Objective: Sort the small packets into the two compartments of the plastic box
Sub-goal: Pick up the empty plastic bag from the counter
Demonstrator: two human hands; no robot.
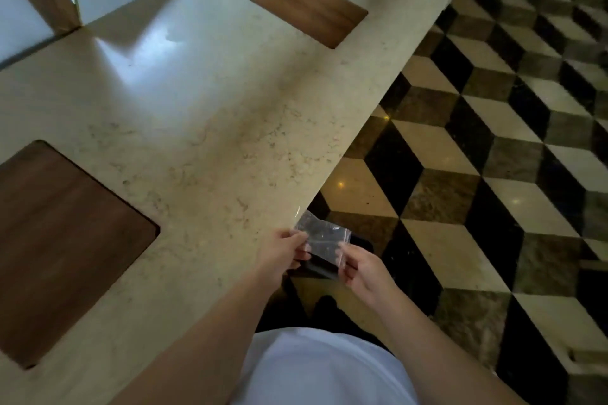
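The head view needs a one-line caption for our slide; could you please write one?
Both hands, left hand and right hand, pinch a clear plastic packet at the marble counter's edge.

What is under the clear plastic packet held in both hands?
Beneath the clear plastic packet sits a dark flat object, partly covered; what it is cannot be told. Below that, patterned floor.

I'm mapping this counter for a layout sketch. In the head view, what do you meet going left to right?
Near wooden inlay → left hand → clear packet → right hand → patterned floor.
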